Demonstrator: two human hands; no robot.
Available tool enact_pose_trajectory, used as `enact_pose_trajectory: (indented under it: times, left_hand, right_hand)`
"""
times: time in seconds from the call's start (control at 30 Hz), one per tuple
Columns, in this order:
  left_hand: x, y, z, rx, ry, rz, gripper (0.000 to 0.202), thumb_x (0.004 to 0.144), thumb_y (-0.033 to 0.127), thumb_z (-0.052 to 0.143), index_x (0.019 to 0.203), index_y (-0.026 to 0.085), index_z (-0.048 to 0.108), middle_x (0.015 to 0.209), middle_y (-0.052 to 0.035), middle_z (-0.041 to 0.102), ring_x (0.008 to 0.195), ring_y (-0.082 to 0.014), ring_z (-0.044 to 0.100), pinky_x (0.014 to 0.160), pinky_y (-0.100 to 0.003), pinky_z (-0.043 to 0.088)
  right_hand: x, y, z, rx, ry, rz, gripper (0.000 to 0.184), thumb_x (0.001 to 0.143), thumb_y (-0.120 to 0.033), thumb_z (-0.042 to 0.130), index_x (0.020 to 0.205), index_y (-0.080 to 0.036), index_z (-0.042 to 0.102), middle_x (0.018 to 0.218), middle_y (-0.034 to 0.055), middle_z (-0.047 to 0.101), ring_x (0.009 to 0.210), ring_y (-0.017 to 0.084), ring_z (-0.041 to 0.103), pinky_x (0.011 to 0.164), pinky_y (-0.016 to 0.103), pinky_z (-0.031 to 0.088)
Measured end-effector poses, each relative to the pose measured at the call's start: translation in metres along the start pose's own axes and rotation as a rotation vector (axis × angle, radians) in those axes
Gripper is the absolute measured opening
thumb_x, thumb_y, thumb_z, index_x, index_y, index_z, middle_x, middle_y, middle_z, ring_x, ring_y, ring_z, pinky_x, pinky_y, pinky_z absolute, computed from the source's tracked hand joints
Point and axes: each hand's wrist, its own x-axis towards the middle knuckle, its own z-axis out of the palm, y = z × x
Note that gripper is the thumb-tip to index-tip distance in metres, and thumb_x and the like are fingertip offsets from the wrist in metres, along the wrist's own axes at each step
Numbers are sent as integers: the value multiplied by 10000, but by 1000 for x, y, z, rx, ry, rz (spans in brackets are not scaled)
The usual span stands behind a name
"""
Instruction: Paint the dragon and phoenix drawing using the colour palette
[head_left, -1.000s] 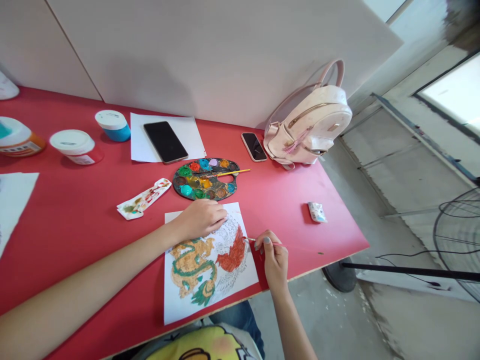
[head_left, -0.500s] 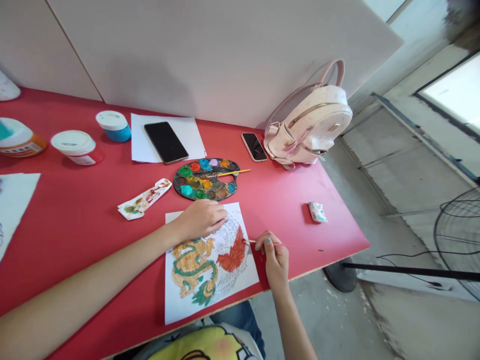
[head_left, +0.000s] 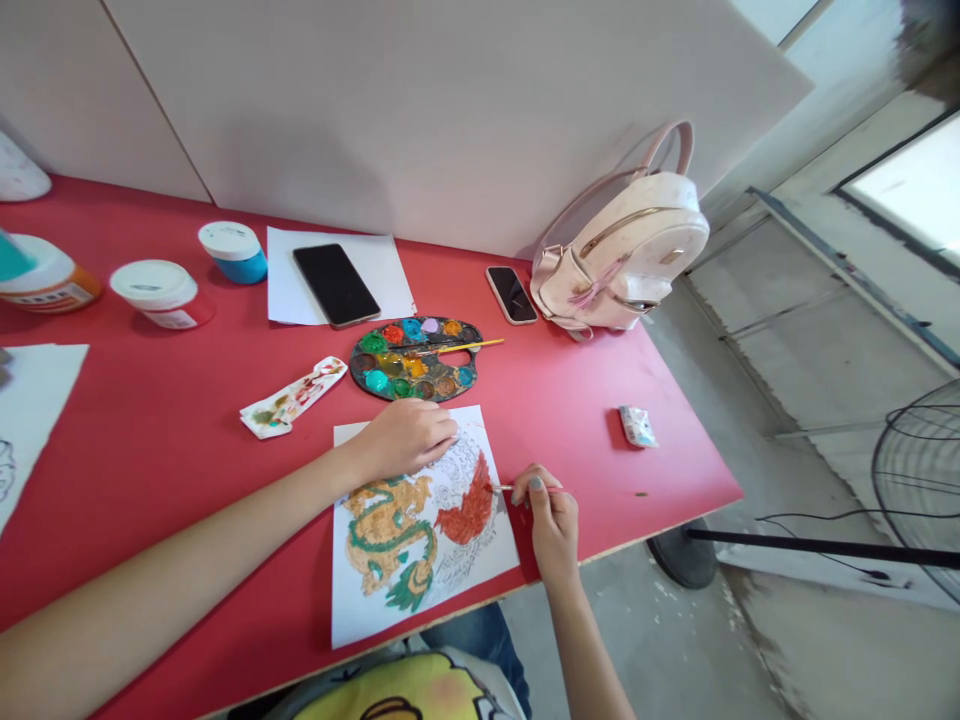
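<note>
A sheet of paper [head_left: 351, 618] with a drawing lies at the table's front edge. On it are a gold-and-green dragon [head_left: 381, 540] and a red painted shape [head_left: 466, 508] among pencil lines. My left hand [head_left: 409, 438] rests on the sheet's upper part, fingers curled in and holding nothing visible. My right hand [head_left: 551, 515], closed at the sheet's right edge, pinches a thin paintbrush [head_left: 504, 488] whose tip meets the red area. Just above the paper sits a paint palette [head_left: 420, 388] with several colours and a yellow-handled brush [head_left: 480, 344] lying across it.
A paint-stained tissue [head_left: 294, 400] is left of the palette. Behind are a black phone [head_left: 336, 285] on white paper, a smaller phone [head_left: 511, 295] and a pink backpack [head_left: 630, 250]. Paint jars [head_left: 161, 292] stand at left. A small white packet [head_left: 637, 426] lies at right.
The brush tip has shifted very slightly within the red area's right edge. My left hand stays on the paper. The whole view has moved a little.
</note>
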Motion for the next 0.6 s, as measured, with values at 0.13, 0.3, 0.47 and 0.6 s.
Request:
enact_pose_trajectory:
  times: [0.13,0.3,0.47,0.6]
  left_hand:
    - [0,0,-1,-4,-9,-6,290,1027,286,456,780,206,586,726,-8,643,691,-162,540,651,-329,331]
    - [1,1,-1,6,-21,-12,292,1028,289,455,785,205,592,728,-9,643,695,-161,539,653,-325,331]
    - [0,0,0,13,-25,-13,288,1027,291,457,789,204,594,733,-8,649,698,-161,544,655,-324,332]
    - [0,0,0,18,-19,-10,288,1025,289,461,781,206,589,729,-7,652,698,-164,550,658,-328,334]
  right_hand:
    - [0,0,-1,-4,11,11,579,1049,-587,439,622,-213,552,595,1,549,558,151,494,570,282,384]
    - [0,3,-1,-1,11,19,570,1055,-568,438,627,-209,552,597,-6,533,545,140,465,557,280,360]
    - [-1,3,-1,5,8,21,584,1053,-578,432,610,-210,528,586,-10,514,544,138,464,556,278,360]
    - [-1,3,-1,-15,28,31,585,1051,-586,430,614,-210,529,583,-13,498,532,135,442,545,279,346]
